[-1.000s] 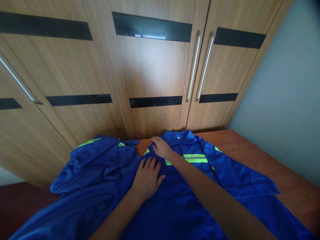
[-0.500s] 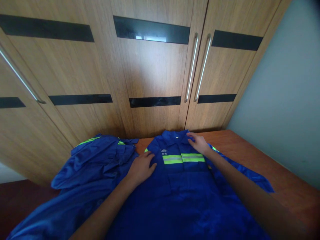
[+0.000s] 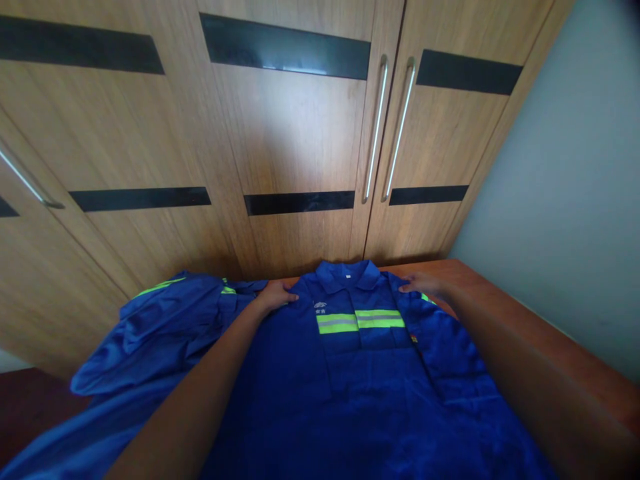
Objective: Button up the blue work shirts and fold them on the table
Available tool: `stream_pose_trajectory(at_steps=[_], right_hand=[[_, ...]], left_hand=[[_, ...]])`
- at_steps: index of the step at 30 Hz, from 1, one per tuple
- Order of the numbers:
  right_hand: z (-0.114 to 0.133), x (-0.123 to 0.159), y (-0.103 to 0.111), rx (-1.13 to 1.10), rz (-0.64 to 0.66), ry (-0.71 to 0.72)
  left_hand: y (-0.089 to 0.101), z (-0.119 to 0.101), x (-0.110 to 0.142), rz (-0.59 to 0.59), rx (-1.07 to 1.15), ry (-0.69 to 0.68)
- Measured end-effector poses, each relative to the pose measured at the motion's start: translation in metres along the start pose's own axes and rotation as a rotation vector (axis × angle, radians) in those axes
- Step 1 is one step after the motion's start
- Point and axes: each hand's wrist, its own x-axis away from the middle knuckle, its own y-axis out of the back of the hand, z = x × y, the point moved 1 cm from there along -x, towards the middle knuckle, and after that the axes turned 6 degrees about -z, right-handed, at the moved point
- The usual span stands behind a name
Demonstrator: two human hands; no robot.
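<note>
A blue work jacket (image 3: 365, 380) lies front side up, its collar toward the wardrobe and a yellow-green reflective band across the chest. At its left shoulder edge in the picture, my left hand (image 3: 276, 297) is closed on the fabric, thumb on top. My right hand (image 3: 423, 285) pinches the opposite shoulder near the top of the sleeve, fingers partly under the cloth. Left of the jacket lies a crumpled heap of blue clothing (image 3: 165, 333) with similar bright strips; my left forearm passes over part of it.
Behind the clothes stands a wooden wardrobe (image 3: 295, 147) with dark strips and metal handles (image 3: 375, 130). A grey wall (image 3: 565, 220) rises at the right. The reddish-brown surface (image 3: 505, 307) under the jacket shows along the right side.
My left hand has moved up from the chest side to the shoulder and closed there. My right hand has gone from the collar outward to the other shoulder and gripped it.
</note>
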Motion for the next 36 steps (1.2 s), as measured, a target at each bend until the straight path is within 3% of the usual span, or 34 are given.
stream_pose_trajectory(at_steps=[3, 16, 26, 32, 36], right_hand=[[0.003, 0.003, 0.001, -0.111, 0.131, -0.061], [-0.007, -0.038, -0.013, -0.080, -0.117, -0.024], [-0.019, -0.037, -0.010, -0.110, -0.115, 0.046], [-0.027, -0.040, -0.011, -0.141, -0.239, 0.124], [-0.033, -0.027, -0.009, -0.209, -0.335, 0.162]], left_hand=[[-0.001, 0.005, -0.001, 0.051, 0.134, 0.031], [-0.022, -0.002, -0.039, -0.055, 0.275, 0.070], [-0.016, 0.005, -0.033, 0.033, 0.432, 0.028], [-0.019, -0.001, -0.032, -0.006, 0.492, -0.078], [-0.011, -0.006, -0.021, -0.047, 0.514, -0.185]])
